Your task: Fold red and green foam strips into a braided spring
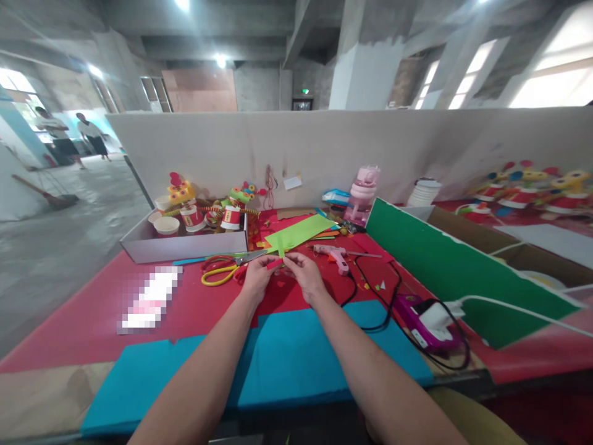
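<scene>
Over the middle of the red table, my left hand [258,277] pinches a short red paper strip [275,264]. Close beside it my right hand [304,274] has its fingertips closed on a narrow green paper strip [280,245], which points up and away. The two strips meet between my fingertips, and whether they are joined I cannot tell. Yellow-handled scissors [217,277] lie left of my left hand, their blades pointing right. A pink glue gun [337,254] rests to the right of my right hand. Behind both hands is a green paper sheet [303,231].
A white box [185,248] of paper cups and paper figures stands back left. At right are a green-sided box [445,266] and a purple power strip [430,324] with cables. Blue sheets [296,352] cover the front edge. A pink bottle [362,191] stands behind.
</scene>
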Available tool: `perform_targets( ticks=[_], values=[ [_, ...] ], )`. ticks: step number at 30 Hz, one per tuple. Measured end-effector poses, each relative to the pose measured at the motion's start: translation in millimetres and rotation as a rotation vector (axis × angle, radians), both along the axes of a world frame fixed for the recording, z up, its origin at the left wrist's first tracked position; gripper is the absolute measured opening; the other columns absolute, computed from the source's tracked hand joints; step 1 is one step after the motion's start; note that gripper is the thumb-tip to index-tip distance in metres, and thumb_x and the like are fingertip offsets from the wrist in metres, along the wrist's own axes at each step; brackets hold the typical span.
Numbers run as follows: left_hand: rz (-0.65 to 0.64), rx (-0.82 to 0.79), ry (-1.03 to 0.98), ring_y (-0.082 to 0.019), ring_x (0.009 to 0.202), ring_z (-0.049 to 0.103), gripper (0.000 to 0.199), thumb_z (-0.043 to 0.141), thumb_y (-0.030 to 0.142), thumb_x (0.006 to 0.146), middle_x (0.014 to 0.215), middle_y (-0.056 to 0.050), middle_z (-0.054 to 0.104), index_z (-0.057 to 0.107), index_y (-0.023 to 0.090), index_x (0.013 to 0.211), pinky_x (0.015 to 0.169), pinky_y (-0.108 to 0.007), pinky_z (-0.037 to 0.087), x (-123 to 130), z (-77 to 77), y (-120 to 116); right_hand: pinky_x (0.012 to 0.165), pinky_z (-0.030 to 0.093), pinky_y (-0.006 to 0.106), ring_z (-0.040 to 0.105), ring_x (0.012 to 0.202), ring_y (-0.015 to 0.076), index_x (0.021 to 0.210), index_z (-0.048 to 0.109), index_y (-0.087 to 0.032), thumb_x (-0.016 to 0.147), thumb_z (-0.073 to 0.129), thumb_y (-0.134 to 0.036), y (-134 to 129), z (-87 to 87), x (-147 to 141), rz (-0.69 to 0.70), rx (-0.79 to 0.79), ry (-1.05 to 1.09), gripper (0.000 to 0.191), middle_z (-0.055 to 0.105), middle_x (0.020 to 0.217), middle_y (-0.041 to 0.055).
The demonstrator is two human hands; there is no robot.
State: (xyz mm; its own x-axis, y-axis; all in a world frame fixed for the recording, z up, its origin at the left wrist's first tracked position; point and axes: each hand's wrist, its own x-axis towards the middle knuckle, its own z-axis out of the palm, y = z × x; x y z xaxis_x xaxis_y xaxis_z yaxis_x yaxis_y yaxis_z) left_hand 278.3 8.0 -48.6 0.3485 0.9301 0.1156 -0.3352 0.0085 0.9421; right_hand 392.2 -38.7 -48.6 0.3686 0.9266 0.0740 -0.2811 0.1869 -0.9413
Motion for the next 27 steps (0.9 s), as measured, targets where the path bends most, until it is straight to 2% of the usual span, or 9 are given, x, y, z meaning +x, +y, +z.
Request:
perform_targets(
  ticks=[6, 11, 15, 21, 27],
  values=[
    [-0.033, -0.068, -0.04, -0.008, 0.048, 0.047, 0.029, 0.08, 0.023, 0.051, 0.052, 0.001, 0.059, 0.07, 0.012, 0.076, 0.052, -0.022, 0.036, 0.8, -2.3, 1.2, 0.071, 0.052, 0.031, 0.063, 0.07, 0.016, 0.079, 0.067, -0.018, 0.055, 0.078, -0.042, 2.0, -1.2, 0.1, -0.036, 0.017, -0.013, 0.036, 0.069, 0.076, 0.0016],
    [-0.054, -0.047, -0.066, -0.008, 0.05, 0.049, 0.022, 0.074, 0.019, 0.055, 0.056, 0.0, 0.061, 0.07, 0.011, 0.075, 0.052, -0.022, 0.036, 0.6, -0.7, -0.5, 0.069, 0.052, 0.03, 0.061, 0.069, 0.0158, 0.078, 0.066, -0.018, 0.057, 0.076, -0.042, 2.4, -0.9, 0.9, -0.082, 0.025, -0.038, 0.033, 0.067, 0.074, 0.0013],
    [-0.088, -0.031, -0.093, -0.009, 0.051, 0.051, 0.024, 0.075, 0.017, 0.057, 0.06, 0.0, 0.062, 0.067, 0.012, 0.079, 0.055, -0.023, 0.039, 0.4, 1.8, -3.2, 0.067, 0.052, 0.03, 0.06, 0.067, 0.0153, 0.078, 0.065, -0.018, 0.059, 0.075, -0.041, 1.7, 1.0, 1.8, -0.134, 0.018, -0.043, 0.032, 0.066, 0.072, 0.0005],
    [-0.096, -0.031, -0.106, -0.009, 0.052, 0.052, 0.026, 0.078, 0.029, 0.062, 0.058, 0.002, 0.059, 0.06, 0.015, 0.076, 0.055, -0.022, 0.04, 0.2, 1.3, -3.3, 0.07, 0.052, 0.03, 0.062, 0.07, 0.0156, 0.078, 0.065, -0.018, 0.058, 0.076, -0.041, 1.4, 0.6, 0.5, -0.078, 0.028, -0.04, 0.032, 0.067, 0.076, 0.0014],
    [-0.064, 0.002, -0.057, -0.009, 0.053, 0.053, 0.027, 0.078, 0.031, 0.061, 0.058, 0.001, 0.058, 0.06, 0.014, 0.073, 0.056, -0.022, 0.041, -0.7, -2.2, 0.0, 0.072, 0.051, 0.031, 0.061, 0.066, 0.0142, 0.082, 0.066, -0.019, 0.057, 0.077, -0.042, 1.5, -0.2, -0.9, -0.018, 0.001, -0.007, 0.035, 0.068, 0.076, 0.0009]
  ],
)
